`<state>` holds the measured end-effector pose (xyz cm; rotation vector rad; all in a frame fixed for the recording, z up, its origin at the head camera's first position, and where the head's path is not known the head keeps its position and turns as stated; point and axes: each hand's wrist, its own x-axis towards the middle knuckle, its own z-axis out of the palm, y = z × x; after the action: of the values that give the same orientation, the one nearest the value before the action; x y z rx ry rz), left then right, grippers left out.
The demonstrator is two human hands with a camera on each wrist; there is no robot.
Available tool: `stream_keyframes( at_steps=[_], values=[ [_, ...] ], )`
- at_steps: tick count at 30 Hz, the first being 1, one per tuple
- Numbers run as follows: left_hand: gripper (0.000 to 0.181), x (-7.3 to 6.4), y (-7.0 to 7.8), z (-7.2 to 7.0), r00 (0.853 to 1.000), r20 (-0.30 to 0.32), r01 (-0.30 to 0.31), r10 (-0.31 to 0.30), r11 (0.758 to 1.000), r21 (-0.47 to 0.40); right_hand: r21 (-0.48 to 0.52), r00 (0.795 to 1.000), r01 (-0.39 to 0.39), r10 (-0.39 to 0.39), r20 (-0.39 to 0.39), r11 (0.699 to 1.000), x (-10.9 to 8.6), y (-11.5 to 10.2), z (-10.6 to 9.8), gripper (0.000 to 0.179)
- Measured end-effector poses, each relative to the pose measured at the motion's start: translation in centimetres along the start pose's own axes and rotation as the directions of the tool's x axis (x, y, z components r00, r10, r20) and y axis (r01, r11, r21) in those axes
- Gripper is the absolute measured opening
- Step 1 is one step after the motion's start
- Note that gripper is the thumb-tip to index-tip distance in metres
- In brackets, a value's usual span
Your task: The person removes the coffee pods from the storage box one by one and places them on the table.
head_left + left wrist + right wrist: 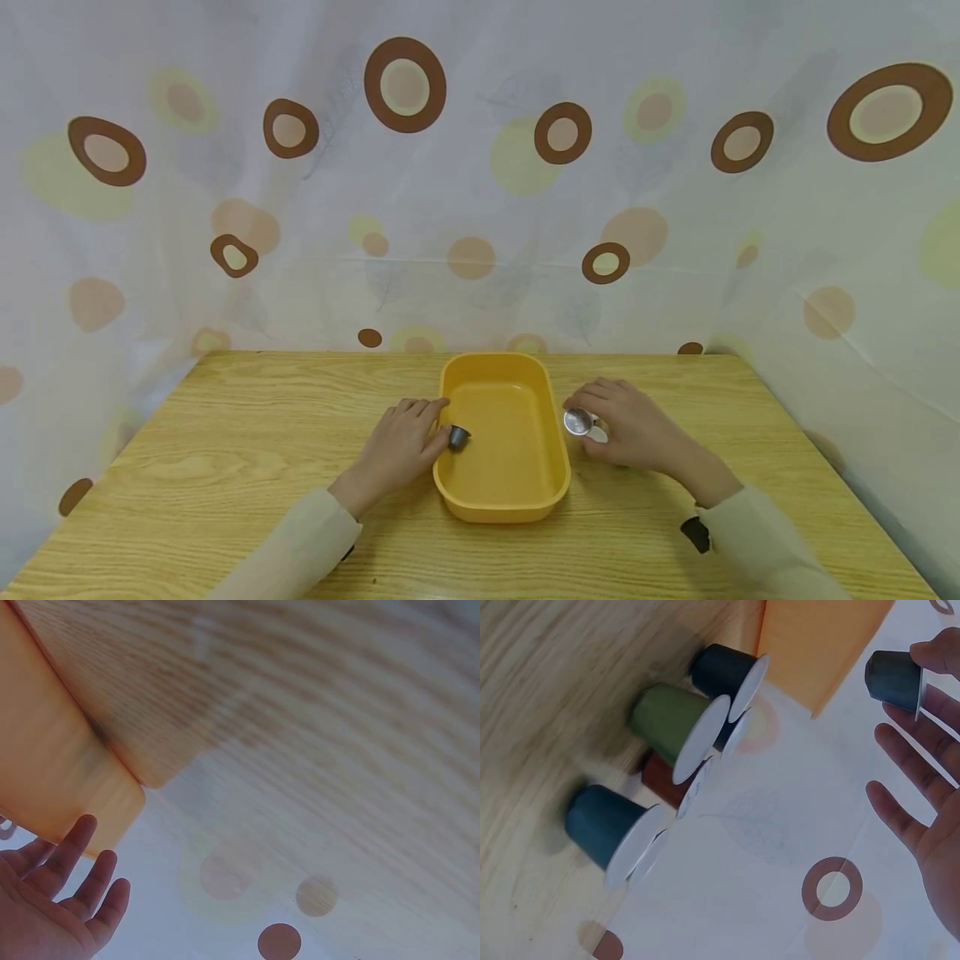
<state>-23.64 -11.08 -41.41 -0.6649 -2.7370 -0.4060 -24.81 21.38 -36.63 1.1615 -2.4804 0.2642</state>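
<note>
My right hand [633, 421] pinches a dark coffee capsule [894, 679] between thumb and fingers, just right of the yellow tray [502, 510]. In the head view its silver lid faces up. Several more capsules stand lid up on the table below that hand, among them a green one [671, 724], a teal one [604, 825] and a brown one [664, 776]; the hand mostly hides them in the head view. My left hand [408, 437] is at the tray's left rim, fingers loosely spread. A tilted grey capsule [459, 438] is inside the tray beside its thumb tip.
The tray stands lengthwise on a wooden table [285, 433]. A patterned cloth [480, 208] with brown and pale rings hangs behind the table and along its sides.
</note>
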Motion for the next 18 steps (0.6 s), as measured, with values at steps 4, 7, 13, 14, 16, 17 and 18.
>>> stream_keyframes(
  at_steps=[4, 7, 13, 14, 16, 17, 18],
  values=[
    [0.044, 0.0, 0.0, 0.0, 1.000, 0.001, -0.002, 0.002, 1.000, 0.002, 0.002, 1.000, -0.002, 0.002, 0.001, 1.000, -0.7, 0.1, -0.1, 0.031],
    [0.044, 0.0, 0.0, -0.1, 1.000, -0.001, -0.004, 0.004, 1.000, 0.005, 0.008, 1.000, 0.013, -0.013, -0.009, 1.000, -1.2, 0.3, 0.1, 0.032],
    [0.044, -0.1, 0.1, -0.2, 1.000, 0.000, -0.005, 0.005, 1.000, 0.001, 0.011, 0.999, 0.039, -0.039, -0.028, 0.999, -2.1, 0.7, 0.8, 0.033],
    [0.044, -0.1, 0.1, -0.2, 1.000, 0.000, -0.005, 0.005, 1.000, 0.000, 0.010, 0.999, 0.040, -0.040, -0.027, 0.999, -2.2, 0.8, 0.9, 0.033],
    [0.044, -0.1, 0.1, -0.2, 1.000, 0.002, -0.005, 0.005, 1.000, 0.001, 0.013, 0.999, 0.039, -0.039, -0.017, 0.999, -2.4, 0.9, 1.2, 0.033],
    [0.044, -0.1, 0.1, -0.2, 1.000, 0.002, -0.005, 0.005, 1.000, 0.003, 0.015, 0.999, 0.040, -0.039, -0.011, 0.999, -2.5, 0.9, 1.3, 0.033],
    [0.044, -0.1, 0.1, -0.2, 1.000, 0.003, -0.005, 0.005, 1.000, 0.004, 0.018, 0.999, 0.040, -0.040, -0.004, 0.999, -2.6, 0.9, 1.4, 0.033]
  ],
)
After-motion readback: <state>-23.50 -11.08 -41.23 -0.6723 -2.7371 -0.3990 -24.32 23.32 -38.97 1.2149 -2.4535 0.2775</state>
